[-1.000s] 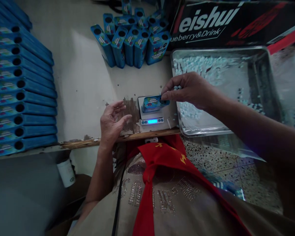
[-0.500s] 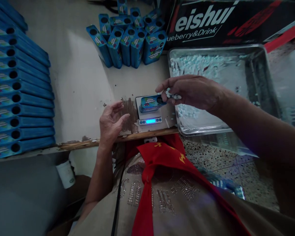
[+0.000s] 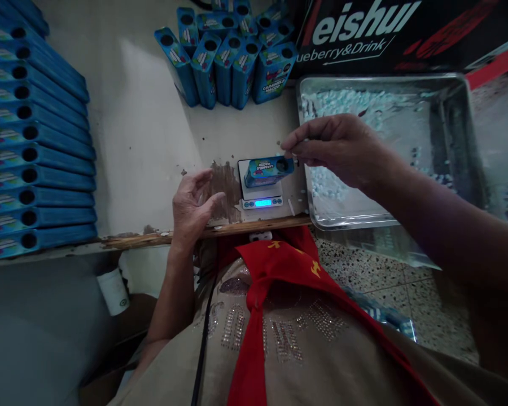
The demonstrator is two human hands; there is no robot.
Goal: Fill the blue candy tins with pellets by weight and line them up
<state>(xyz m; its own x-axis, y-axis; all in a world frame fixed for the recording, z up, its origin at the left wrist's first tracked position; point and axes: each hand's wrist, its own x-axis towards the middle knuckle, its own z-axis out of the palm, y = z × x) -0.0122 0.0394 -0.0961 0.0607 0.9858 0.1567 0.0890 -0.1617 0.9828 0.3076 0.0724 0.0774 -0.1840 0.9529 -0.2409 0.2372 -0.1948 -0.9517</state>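
Note:
A blue candy box lies on a small digital scale with a lit blue display. The box's round dark hole faces right. Above that hole, my right hand is closed in a pinch, with small pale candies partly visible at the fingertips. My left hand rests at the table edge, left of the scale. Its fingers are apart and curved, holding nothing. To the right, a metal tray bears many loose pale blue and white candies, partly hidden behind my right hand and forearm.
Several blue boxes stand upright behind the scale. A long row of similar boxes fills the left side. A black carton with printed lettering borders the tray's far side. The worn wooden table edge runs before my body.
My right hand has lifted slightly off the box's hole and its fingers have drawn together. Fewer candies show in it. The whole view has shifted a little; my left hand keeps its pose.

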